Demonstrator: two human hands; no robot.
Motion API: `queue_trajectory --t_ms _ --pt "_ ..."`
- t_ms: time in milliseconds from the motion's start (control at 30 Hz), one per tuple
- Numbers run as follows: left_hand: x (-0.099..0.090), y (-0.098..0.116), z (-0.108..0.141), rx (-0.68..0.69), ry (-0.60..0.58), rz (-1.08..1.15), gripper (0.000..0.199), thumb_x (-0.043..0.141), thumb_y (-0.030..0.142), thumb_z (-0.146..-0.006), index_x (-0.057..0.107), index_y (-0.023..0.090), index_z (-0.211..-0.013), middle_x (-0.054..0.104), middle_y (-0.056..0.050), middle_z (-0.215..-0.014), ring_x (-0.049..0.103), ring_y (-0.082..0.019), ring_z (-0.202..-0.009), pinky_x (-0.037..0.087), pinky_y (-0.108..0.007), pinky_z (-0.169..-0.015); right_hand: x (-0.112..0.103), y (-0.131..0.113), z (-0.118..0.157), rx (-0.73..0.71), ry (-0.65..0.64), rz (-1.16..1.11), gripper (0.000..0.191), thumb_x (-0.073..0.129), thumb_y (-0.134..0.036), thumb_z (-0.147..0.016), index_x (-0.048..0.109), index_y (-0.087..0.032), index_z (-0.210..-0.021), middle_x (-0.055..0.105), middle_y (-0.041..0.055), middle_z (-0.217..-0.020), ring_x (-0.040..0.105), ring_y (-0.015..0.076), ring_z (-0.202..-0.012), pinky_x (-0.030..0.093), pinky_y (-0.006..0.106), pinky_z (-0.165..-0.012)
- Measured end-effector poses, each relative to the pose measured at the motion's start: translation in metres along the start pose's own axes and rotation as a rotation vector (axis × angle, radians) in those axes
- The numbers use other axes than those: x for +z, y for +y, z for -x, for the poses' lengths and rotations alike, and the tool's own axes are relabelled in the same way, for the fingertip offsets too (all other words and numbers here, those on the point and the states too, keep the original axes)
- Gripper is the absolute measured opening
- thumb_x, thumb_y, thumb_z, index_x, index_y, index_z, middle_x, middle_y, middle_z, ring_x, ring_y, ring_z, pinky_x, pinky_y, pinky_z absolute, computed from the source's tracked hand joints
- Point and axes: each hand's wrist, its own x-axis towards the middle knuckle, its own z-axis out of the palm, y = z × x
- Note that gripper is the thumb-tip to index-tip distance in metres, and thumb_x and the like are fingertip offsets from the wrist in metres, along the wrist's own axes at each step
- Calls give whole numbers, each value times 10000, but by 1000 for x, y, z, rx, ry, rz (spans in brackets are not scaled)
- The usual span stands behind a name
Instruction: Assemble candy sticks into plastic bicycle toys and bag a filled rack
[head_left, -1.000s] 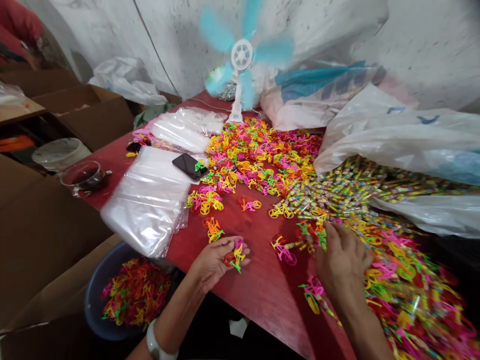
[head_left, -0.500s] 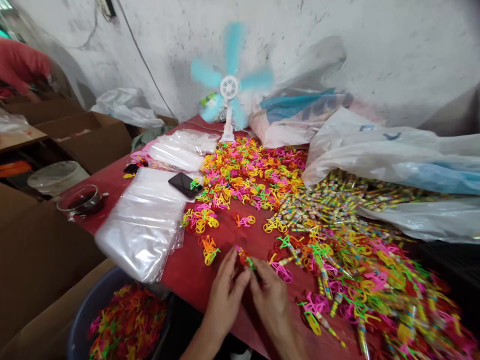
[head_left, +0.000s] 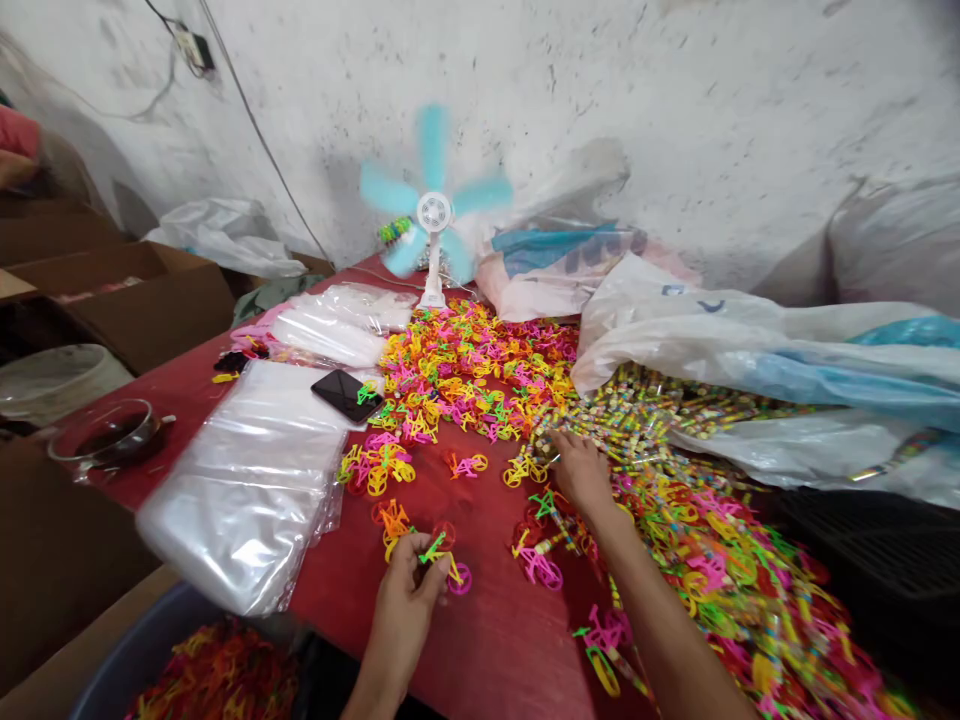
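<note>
Between the thumb and fingers of my left hand [head_left: 401, 610] are small plastic toy bicycle pieces [head_left: 439, 555] in green, yellow and purple, above the red tabletop [head_left: 480, 520]. My right hand [head_left: 583, 478] reaches to the near left edge of a heap of thin patterned tubes [head_left: 637, 415]. Its fingers curl down, closed, at the heap; what lies under the fingertips is hidden. Close to that hand sits a yellow toy bicycle [head_left: 525, 468]. An orange and yellow toy bicycle [head_left: 391, 520] lies just beyond my left hand.
Loose toy bicycles [head_left: 480, 375] are heaped before a spinning fan [head_left: 433, 212]. More, mixed with tubes, pile up at right [head_left: 720, 560]. Clear plastic bags [head_left: 247, 480], a phone [head_left: 337, 395] and a glass bowl [head_left: 105, 435] lie left. A tub [head_left: 112, 650] of coloured pieces stands below.
My hands were together over the near tabletop. The right has moved away and forward to the tubes; the left has shifted left with the toy bicycles. The view has turned right.
</note>
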Motion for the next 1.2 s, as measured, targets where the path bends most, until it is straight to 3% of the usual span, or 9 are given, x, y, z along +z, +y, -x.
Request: queue_trajectory --t_ms 200,400,633,733,900,1067,1200 --pt "7 5 -2 2 9 -52 362 682 516 -672 598 178 -770 525 40 -606 474 -127 -577 389 -231 -537 24 -14 6 -168 -71 -87 244 492 -147 -880 676 -199 -1033 660 110 -1047 578 226 -958 399 340 -872" --pt "5 8 -1 -23 -17 -57 361 681 522 -663 610 177 -742 517 42 -587 460 -122 -564 376 -232 -539 38 -26 12 -280 -81 -298 213 550 -105 -808 691 -201 -935 672 75 -999 602 194 -936 446 308 -844" --pt "5 11 1 -40 -21 -23 338 692 500 -656 622 178 -735 536 40 -593 476 -122 -566 388 -233 -559 26 -7 23 -212 72 -467 160 580 -221 -786 644 -195 -931 611 84 -957 585 226 -894 495 371 -780" --pt "10 13 0 -42 -35 1 325 702 478 -652 630 176 -745 554 34 -619 483 -123 -583 385 -232 -575 25 -19 36 -306 50 -559 94 553 -147 -766 618 -193 -816 588 66 -865 574 213 -842 495 351 -760" --pt "13 17 1 -67 -45 47 321 730 435 -619 649 168 -777 594 17 -689 506 -134 -656 388 -237 -639 32 -50 50 -392 -20 -633 220 517 -57 -747 633 -201 -866 617 61 -944 594 190 -897 493 323 -793" --pt "9 20 8 -100 -19 61 280 712 432 -648 635 167 -695 546 34 -621 456 -119 -612 349 -232 -617 19 -54 64 -354 31 -641 108 555 -213 -849 660 -217 -872 673 67 -887 611 219 -880 482 366 -812" --pt "10 22 12 -81 -43 83 254 692 411 -693 626 166 -704 573 25 -656 483 -129 -659 376 -241 -670 0 -66 108 -319 -74 -789 174 517 -315 -916 641 -230 -1003 691 59 -956 634 201 -895 497 320 -804"
